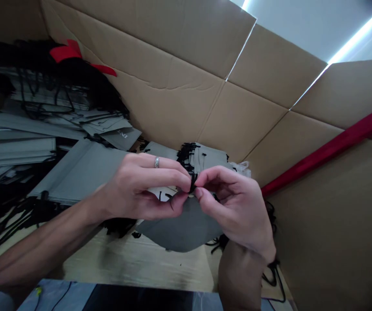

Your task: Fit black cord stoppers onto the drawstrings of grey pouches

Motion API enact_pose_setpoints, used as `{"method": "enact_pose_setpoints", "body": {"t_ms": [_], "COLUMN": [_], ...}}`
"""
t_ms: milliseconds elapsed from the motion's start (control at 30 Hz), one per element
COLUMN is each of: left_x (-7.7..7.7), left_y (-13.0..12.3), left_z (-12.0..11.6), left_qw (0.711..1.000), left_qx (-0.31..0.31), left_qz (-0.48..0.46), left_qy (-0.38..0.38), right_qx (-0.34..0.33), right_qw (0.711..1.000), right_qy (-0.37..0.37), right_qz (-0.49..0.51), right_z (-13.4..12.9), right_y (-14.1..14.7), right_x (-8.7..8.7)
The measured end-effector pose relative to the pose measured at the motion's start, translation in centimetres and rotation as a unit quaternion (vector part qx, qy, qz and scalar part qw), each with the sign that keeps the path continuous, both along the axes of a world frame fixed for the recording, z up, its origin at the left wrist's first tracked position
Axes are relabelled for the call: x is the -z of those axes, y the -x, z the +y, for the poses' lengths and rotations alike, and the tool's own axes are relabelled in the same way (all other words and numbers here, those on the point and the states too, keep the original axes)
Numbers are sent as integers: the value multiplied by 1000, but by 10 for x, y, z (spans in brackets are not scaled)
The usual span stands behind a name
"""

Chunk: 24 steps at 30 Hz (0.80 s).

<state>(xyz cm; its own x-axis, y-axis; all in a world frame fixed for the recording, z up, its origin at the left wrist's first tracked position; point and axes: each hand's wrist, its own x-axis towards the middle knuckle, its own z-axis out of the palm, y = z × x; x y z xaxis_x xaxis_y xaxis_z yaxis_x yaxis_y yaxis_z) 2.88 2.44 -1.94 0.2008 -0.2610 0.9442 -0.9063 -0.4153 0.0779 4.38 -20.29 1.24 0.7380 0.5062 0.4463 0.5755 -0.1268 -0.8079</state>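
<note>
Left hand: the left hand (140, 188), with a silver ring (156, 162) on one finger, is raised at the left of the pinch.
Right hand: the right hand (234, 207) is raised opposite it, at the right of the pinch.
Fingers: both thumbs and forefingers are closed on a black cord (192, 182). The remaining fingers are curled loosely, and the exact contact is partly hidden.
Item in hand: a grey bag (182, 226) is held between the hands, with its body hanging below them.
Work in hand: the cord is being pinched at the bag's upper edge.
Far: more grey bags (201, 157) lie just beyond the hands, with a bunch of black cords at their top.
Left: a larger stack of grey bags (14, 142) is piled up, with tangled cords around it.
Surroundings: a cardboard sheet (179, 47) rises behind, and a red strip (331, 147) runs along the right.
</note>
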Motion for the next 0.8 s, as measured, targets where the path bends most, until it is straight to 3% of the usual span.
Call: {"method": "enact_pose_setpoints", "body": {"t_ms": [100,167,267,333,500,667,800], "left_x": [1,2,3,3,-3,-8,-4], "left_y": [1,4,10,13,12,13,13], "left_z": [0,1,3,5,6,6,7], "left_qw": [1000,998,992,989,986,986,990], "left_qx": [-3,-37,-95,-105,-74,-30,-23], "left_qz": [-11,-29,-52,-47,2,9,0], "left_qy": [-11,-33,-72,-92,-151,-162,-138], "right_qx": [-12,1,32,38,45,30,31], "right_qw": [999,1000,994,975,931,935,947], "right_qy": [-8,-8,23,63,147,142,109], "right_qz": [44,19,-102,-208,-332,-323,-300], "right_z": [1,0,-1,-3,-8,-9,-7], "right_y": [-2,-3,-1,1,4,3,-1], "right_x": [-2,-1,1,2,3,2,1]}}
